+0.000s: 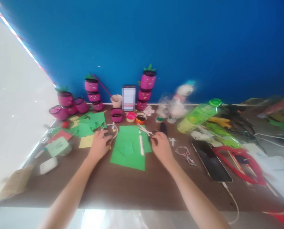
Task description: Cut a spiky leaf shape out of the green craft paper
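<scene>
- Green paper makes two sheets in the middle of the brown table (130, 187): one big front sheet (130, 161), and one sheet (148, 147) peeking out at its right side.
- One pair of scissors (145, 129) is by the right hand (162, 144), over the far right part of the green paper. Its long way runs on a slant, with the tips pointing away and to the left. The fingers and thumb are closed on its handle end.
- One white pen (141, 144) lies on the green paper. It runs nearly straight away from the person, with its far end leaning a bit left.
- One left hand (100, 141) has bent fingers just beside one pale ring (117, 131). I cannot tell if they grip it.
- Two tall stacks stand at the back, three pink cups in each: the left stack (93, 96) and the right stack (146, 90). Both have green leaves on top.
- Two little paint pots, one pink pot (131, 117) and one orange pot (140, 120), sit side by side behind the paper.
- One green bottle (196, 117) leans to the right.
</scene>
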Demonstrator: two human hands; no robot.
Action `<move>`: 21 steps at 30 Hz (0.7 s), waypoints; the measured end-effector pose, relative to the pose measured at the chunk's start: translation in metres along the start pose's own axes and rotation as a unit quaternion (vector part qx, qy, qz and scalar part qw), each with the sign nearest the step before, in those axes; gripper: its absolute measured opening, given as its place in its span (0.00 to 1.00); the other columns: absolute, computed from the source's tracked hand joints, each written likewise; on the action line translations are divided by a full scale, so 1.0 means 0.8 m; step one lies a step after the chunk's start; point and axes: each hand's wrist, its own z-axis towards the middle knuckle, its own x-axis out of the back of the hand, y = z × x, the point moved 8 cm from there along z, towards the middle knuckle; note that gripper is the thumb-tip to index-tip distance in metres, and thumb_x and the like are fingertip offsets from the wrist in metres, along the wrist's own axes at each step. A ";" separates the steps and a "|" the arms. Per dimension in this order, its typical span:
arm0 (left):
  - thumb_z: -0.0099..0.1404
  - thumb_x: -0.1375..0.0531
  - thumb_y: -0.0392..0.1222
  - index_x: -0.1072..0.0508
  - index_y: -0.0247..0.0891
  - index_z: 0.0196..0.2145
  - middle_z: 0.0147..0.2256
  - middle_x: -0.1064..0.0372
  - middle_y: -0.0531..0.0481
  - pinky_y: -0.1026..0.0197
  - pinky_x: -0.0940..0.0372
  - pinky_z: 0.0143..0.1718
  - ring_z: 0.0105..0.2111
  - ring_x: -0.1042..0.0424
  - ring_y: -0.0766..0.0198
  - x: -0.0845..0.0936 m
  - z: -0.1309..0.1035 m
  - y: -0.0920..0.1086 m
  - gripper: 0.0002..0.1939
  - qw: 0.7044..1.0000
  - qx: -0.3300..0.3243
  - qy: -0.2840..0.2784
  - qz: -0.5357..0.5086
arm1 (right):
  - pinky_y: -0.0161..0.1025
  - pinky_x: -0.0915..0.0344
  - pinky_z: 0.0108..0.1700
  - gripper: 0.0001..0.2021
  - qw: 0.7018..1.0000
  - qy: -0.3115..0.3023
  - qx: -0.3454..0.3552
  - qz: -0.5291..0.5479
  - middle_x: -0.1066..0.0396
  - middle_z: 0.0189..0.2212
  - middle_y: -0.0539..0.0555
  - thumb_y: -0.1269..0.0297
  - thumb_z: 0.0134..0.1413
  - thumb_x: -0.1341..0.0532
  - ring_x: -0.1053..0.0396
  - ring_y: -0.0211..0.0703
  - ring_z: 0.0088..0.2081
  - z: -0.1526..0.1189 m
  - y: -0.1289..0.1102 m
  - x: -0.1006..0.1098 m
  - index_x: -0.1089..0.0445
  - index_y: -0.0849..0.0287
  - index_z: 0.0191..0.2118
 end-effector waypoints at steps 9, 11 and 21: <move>0.60 0.48 0.33 0.30 0.38 0.33 0.37 0.34 0.44 0.51 0.40 0.44 0.41 0.38 0.55 0.007 0.003 -0.001 0.07 0.992 0.045 0.053 -0.106 | 0.45 0.41 0.40 0.06 0.998 -0.003 -0.007 -0.060 0.33 0.35 0.59 0.72 0.48 0.46 0.37 0.51 0.38 0.000 -0.003 0.002 0.33 0.60 0.32; 0.61 0.48 0.34 0.33 0.37 0.35 0.37 0.35 0.44 0.51 0.40 0.44 0.41 0.38 0.56 0.010 0.003 0.003 0.06 0.989 0.052 0.066 -0.120 | 0.45 0.41 0.39 0.05 0.998 -0.004 -0.011 -0.070 0.32 0.35 0.58 0.72 0.47 0.45 0.36 0.50 0.38 0.000 -0.004 0.003 0.33 0.59 0.31; 0.62 0.49 0.35 0.36 0.38 0.36 0.38 0.33 0.45 0.53 0.42 0.46 0.41 0.34 0.59 -0.005 -0.002 0.023 0.04 0.972 0.049 0.016 -0.230 | 0.46 0.42 0.38 0.05 0.996 -0.008 -0.013 -0.084 0.29 0.32 0.57 0.69 0.48 0.43 0.38 0.52 0.38 0.002 -0.010 0.007 0.30 0.59 0.29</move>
